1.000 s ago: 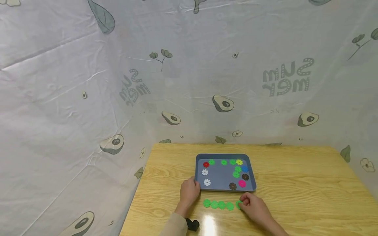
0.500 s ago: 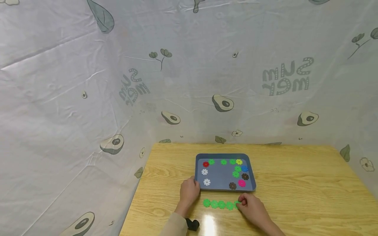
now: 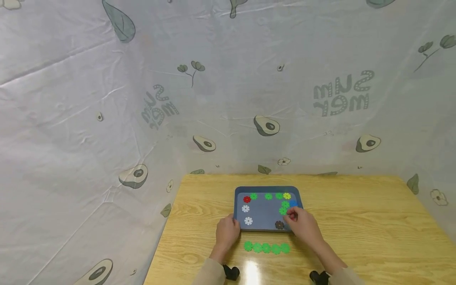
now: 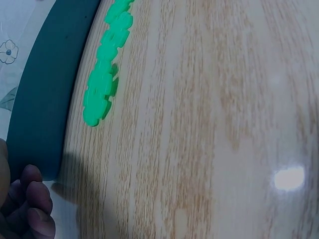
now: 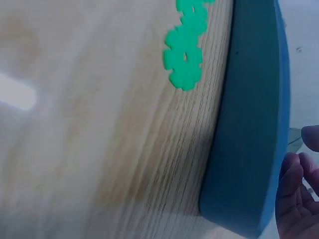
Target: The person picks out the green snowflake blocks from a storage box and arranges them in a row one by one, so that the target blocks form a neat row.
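Wood-grain tbl (image 3: 370, 221) bears grey tray (image 3: 263, 213). L hand (image 3: 227, 231) clamped on tray's near-L corner. R hand (image 3: 304, 225) over tray's R side, fingers bent; cannot tell if pinching anything. Row of 5 green discs (image 3: 266, 248): on tbl, just in front of tray. Brown disc (image 3: 279, 225): in tray, near R hand.

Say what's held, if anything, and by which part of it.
Left grip holds the gray tray by its near left corner. Right grip: can't tell; nothing visible in it.
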`<action>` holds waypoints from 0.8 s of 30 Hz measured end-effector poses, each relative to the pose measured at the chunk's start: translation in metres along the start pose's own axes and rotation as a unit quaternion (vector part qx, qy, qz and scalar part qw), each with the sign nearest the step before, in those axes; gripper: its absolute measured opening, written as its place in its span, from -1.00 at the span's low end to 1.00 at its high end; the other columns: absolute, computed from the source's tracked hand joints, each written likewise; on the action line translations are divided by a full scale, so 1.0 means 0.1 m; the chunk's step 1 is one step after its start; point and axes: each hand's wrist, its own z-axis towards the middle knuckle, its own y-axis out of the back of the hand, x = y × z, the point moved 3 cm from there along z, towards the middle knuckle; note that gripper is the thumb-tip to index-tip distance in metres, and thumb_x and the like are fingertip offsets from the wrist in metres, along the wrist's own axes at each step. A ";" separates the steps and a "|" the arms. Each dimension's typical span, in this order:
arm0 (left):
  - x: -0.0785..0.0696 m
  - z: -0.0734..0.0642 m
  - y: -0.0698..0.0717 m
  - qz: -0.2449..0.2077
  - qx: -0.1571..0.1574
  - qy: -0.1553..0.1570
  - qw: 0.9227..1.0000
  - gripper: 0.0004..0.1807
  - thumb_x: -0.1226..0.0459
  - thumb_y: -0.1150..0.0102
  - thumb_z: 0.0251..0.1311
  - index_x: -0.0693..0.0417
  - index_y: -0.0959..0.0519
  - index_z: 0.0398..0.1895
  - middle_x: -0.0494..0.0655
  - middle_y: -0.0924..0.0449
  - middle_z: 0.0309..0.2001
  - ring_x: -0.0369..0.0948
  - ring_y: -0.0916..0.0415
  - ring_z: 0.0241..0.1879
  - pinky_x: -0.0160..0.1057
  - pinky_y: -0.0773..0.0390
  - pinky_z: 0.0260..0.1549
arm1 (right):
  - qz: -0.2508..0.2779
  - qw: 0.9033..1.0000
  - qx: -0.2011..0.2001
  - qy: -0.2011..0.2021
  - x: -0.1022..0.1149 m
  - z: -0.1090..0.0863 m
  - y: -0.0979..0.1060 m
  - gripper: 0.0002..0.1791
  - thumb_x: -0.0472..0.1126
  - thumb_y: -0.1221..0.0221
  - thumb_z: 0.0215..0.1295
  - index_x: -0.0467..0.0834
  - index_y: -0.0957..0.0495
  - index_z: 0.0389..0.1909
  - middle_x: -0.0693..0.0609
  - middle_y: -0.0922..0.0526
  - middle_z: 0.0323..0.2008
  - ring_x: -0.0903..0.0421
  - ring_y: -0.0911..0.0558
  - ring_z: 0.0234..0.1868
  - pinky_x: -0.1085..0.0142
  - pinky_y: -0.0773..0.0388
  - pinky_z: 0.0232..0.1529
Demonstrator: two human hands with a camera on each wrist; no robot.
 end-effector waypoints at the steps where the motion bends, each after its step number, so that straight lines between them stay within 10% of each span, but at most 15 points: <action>1: 0.00 0.00 0.00 0.000 0.000 -0.001 1.000 -0.73 0.40 -0.14 0.20 0.30 -0.72 -0.10 -0.02 -0.59 -0.55 -0.22 -0.32 -0.62 -0.19 -0.40 -0.61 | -0.002 1.000 0.000 -0.004 -0.02 0.06 -0.02 -0.78 -0.18 -0.32 0.37 -0.26 -0.66 -0.11 0.05 -0.63 -0.34 0.15 -0.58 -0.36 0.18 -0.55 -0.28; 13: 0.00 -0.02 0.02 0.005 -0.001 -0.006 1.000 -0.71 0.41 -0.13 0.20 0.36 -0.71 -0.07 -0.04 -0.54 -0.57 -0.22 -0.31 -0.60 -0.19 -0.39 -0.61 | -0.111 0.994 0.019 -0.010 -0.19 0.44 -0.26 -0.66 -0.16 -0.40 0.28 -0.39 -0.63 -0.18 -0.16 -0.68 -0.29 -0.12 -0.66 -0.27 -0.06 -0.60 -0.20; 24: 0.01 0.01 0.00 0.003 -0.002 -0.007 1.000 -0.88 0.41 -0.12 0.22 0.15 -0.62 -0.44 -0.16 -0.38 -0.67 -0.24 -0.24 -0.63 -0.23 -0.31 -0.66 | -0.137 0.990 0.040 -0.002 -0.17 0.52 -0.30 -0.70 -0.24 -0.40 0.26 -0.36 -0.67 -0.09 -0.16 -0.71 -0.24 -0.18 -0.67 -0.20 -0.08 -0.60 -0.18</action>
